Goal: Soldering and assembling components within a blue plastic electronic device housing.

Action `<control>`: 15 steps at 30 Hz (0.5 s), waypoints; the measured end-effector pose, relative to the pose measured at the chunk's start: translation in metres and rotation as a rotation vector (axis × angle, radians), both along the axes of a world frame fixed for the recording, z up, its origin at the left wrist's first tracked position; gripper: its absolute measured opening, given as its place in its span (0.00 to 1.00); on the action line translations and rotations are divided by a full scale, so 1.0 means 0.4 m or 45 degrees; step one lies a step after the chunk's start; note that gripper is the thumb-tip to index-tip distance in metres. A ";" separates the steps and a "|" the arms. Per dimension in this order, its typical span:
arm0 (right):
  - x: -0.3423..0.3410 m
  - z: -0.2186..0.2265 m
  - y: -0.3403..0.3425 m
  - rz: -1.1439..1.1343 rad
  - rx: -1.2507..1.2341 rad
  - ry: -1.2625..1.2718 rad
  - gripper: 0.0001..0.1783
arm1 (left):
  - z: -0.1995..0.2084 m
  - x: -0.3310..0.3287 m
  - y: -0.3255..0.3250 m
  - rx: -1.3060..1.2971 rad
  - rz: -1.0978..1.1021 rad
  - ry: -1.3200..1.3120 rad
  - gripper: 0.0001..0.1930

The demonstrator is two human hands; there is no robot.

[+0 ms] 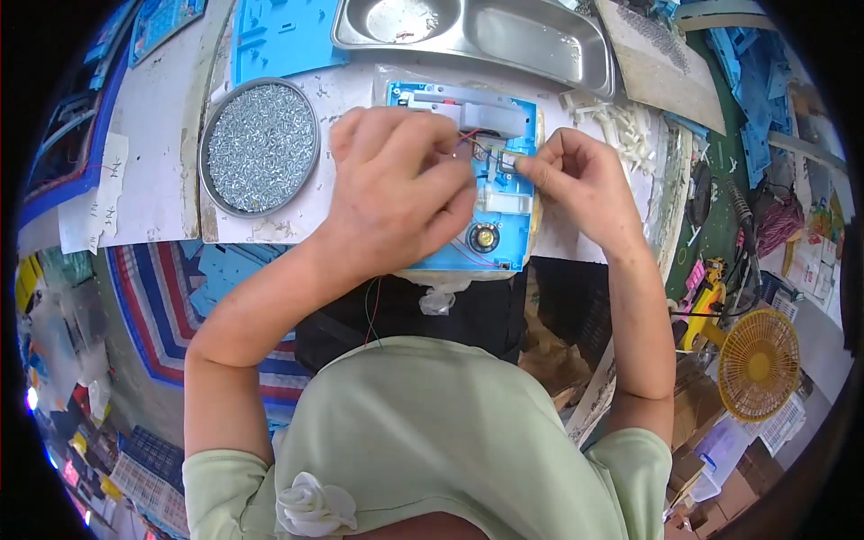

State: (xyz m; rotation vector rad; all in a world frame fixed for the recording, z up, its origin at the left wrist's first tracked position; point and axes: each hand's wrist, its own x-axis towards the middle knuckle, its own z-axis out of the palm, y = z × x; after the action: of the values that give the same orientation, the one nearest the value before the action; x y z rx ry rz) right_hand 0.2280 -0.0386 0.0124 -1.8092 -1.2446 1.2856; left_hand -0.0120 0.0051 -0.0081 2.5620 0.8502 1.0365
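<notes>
A light-blue plastic housing (515, 236) lies on the worktable in front of me, with wires, white and grey fittings and a small round speaker (482, 238) set in it. My left hand (396, 189) covers its left side, fingers curled and closed; what they hold, if anything, is hidden. At the housing's right edge, my right hand (585, 184) pinches a small silvery part (508, 162) between thumb and forefinger. Thin red and dark wires (472, 135) run between the two hands. Most of the housing's left half is out of sight under my left hand.
A round metal pan of screws (261, 148) stands left of the housing. Behind it are a blue plastic panel (286, 36) and a two-part steel tray (540, 40). White plastic pieces (621, 130) are heaped at the right. A yellow fan (759, 364) stands beyond my right arm.
</notes>
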 end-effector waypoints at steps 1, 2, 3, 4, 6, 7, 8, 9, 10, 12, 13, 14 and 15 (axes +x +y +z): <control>-0.004 -0.007 -0.006 -0.001 0.069 -0.026 0.16 | -0.003 -0.010 0.000 -0.002 0.051 -0.008 0.12; -0.008 -0.009 -0.010 -0.003 0.139 -0.052 0.16 | -0.002 -0.019 0.006 -0.011 0.059 0.007 0.12; -0.022 -0.005 -0.009 0.017 0.193 -0.175 0.16 | 0.001 -0.022 0.007 -0.006 0.075 0.010 0.12; -0.040 0.004 -0.006 0.037 0.247 -0.297 0.17 | 0.003 -0.022 0.009 -0.002 0.089 0.013 0.12; -0.058 0.002 0.000 0.014 0.280 -0.469 0.19 | 0.003 -0.023 0.015 0.019 0.129 0.013 0.12; -0.059 -0.007 -0.001 -0.004 0.286 -0.472 0.18 | 0.002 -0.023 0.019 0.034 0.154 0.011 0.12; -0.059 -0.016 -0.003 -0.022 0.292 -0.476 0.17 | 0.002 -0.023 0.024 0.050 0.178 0.008 0.12; -0.061 -0.023 -0.005 -0.041 0.296 -0.477 0.17 | 0.001 -0.027 0.029 0.045 0.169 -0.003 0.12; -0.063 -0.019 -0.005 -0.077 0.345 -0.440 0.16 | 0.000 -0.034 0.034 0.040 0.159 -0.013 0.12; -0.067 -0.005 -0.008 -0.151 0.443 -0.370 0.13 | 0.000 -0.033 0.046 0.040 0.143 -0.054 0.13; -0.067 -0.010 -0.002 -0.084 0.592 -0.415 0.13 | 0.002 -0.025 0.055 0.046 0.137 -0.083 0.14; -0.067 -0.018 0.007 -0.016 0.739 -0.460 0.13 | 0.006 -0.019 0.061 0.051 0.131 -0.113 0.14; -0.066 -0.023 0.013 0.050 0.888 -0.504 0.13 | 0.011 -0.015 0.065 0.084 0.108 -0.100 0.15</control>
State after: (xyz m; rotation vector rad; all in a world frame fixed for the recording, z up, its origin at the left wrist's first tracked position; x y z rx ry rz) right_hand 0.2016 -0.0332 0.0032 -1.5411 -1.6780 0.4060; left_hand -0.0179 0.0312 -0.0039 2.5396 0.9265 1.2005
